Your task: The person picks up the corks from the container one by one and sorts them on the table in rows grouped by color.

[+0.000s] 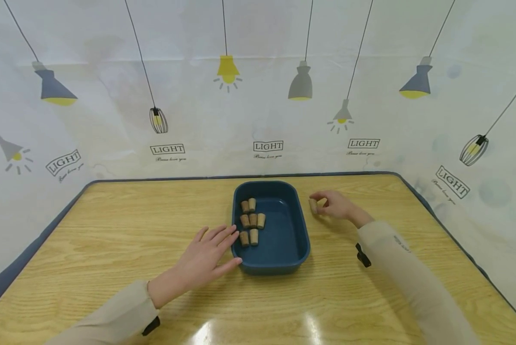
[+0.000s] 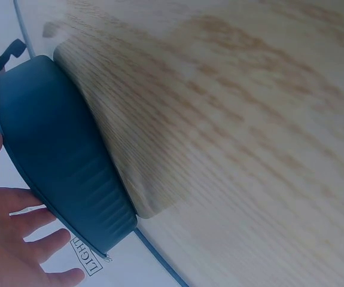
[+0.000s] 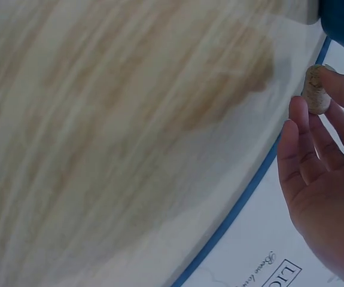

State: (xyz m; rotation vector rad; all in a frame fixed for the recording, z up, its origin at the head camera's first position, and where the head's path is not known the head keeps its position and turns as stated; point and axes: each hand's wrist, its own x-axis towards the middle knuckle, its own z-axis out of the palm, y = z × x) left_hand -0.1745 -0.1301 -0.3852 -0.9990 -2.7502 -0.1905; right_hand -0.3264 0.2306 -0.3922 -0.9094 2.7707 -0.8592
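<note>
One single cork (image 1: 313, 206) is sitting in your right hand (image 1: 336, 205), just outside the right wall of the blue tray (image 1: 282, 235); you are pinching it between thumb and fingers, and whether its base is touching the surface (image 1: 163, 208) you cannot tell from these views. Inside the tray, seven more corks (image 1: 253, 221) are standing in three rows along the left side, making eight in all: two are filling the far row, three the middle row and two the near row. Four of those seven are showing a darker brown, while three are showing a paler tan, close to the one you are holding. The right half of the tray's floor is lying bare. Your left hand (image 1: 203, 256) is holding nothing; its fingers are stretching out wide and fairly straight, with fingertips and thumb resting at the tray's left rim. Two light sleeves (image 1: 404, 268) are covering your forearms, and two black straps (image 1: 363, 255) are hanging from them, one on each. The one tray is standing on the wood-grained surface, towards its far edge. Beyond that, a pale backdrop (image 1: 266, 108) is rising behind and at both sides, carrying eight printed lamps (image 1: 227, 67) on thin cords and five "LIGHT" labels (image 1: 268, 146).
</note>
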